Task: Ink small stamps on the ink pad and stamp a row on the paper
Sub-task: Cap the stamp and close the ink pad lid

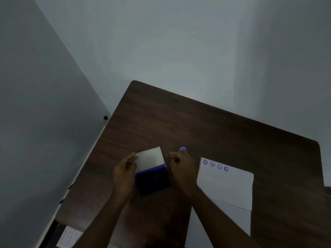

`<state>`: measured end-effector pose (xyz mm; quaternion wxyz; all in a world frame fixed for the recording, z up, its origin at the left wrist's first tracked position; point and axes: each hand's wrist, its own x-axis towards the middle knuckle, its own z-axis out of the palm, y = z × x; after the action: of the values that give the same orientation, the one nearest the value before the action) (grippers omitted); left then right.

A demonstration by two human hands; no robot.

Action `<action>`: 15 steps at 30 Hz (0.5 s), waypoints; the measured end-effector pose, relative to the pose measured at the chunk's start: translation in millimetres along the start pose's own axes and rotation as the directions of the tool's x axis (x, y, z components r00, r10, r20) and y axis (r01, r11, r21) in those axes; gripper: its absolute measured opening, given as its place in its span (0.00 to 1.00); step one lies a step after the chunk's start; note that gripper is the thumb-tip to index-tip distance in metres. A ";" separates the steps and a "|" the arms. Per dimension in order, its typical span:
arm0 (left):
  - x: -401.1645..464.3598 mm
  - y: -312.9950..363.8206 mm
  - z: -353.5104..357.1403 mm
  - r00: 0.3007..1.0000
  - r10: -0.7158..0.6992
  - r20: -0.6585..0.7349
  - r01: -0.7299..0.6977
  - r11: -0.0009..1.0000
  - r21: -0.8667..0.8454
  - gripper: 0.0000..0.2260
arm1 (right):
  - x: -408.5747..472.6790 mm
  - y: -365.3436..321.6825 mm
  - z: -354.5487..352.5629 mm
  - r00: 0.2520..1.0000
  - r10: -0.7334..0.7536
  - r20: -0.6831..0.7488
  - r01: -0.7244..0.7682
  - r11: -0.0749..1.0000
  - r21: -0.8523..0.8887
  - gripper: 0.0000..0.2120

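An ink pad (154, 181) lies open on the dark wooden table (197, 126), its pale lid (151, 158) folded back and the dark purple pad facing up. My left hand (125, 170) rests against the pad's left edge, fingers touching the lid. Just right of the pad, my right hand (182, 165) has its fingers curled; whether it holds anything I cannot tell. A small blue round stamp (182, 149) sits just beyond its knuckles. To the right, a white paper (225, 187) carries a row of several purple smiley prints (215, 165) along its top edge.
The table stands in a corner between grey walls. A white board leans along the left side, with a small black knob (105, 117) beside it. A white patterned item (69, 237) shows at the bottom left, below the table's edge.
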<state>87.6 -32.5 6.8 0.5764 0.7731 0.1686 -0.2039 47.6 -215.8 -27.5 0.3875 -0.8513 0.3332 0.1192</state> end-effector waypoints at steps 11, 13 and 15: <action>-2.4 -10.6 -3.9 0.995 -0.099 -0.010 0.098 0.992 -0.086 0.16 | 7.8 -17.4 14.8 0.996 -0.004 0.086 0.003 1.000 0.006 0.13; -4.1 -10.5 -2.2 0.994 -0.112 -0.004 0.111 0.988 -0.111 0.16 | 10.4 -18.0 14.2 0.994 0.004 0.111 -0.006 1.000 0.019 0.11; -5.1 -9.4 -0.6 0.992 -0.125 -0.014 0.122 0.985 -0.122 0.16 | 12.0 -18.4 13.9 0.988 0.034 0.151 -0.034 0.999 -0.003 0.09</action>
<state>78.6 -29.4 1.7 0.6066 0.7270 0.2343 -0.2204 69.5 -202.4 -31.6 0.4092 -0.8341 0.3173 0.1901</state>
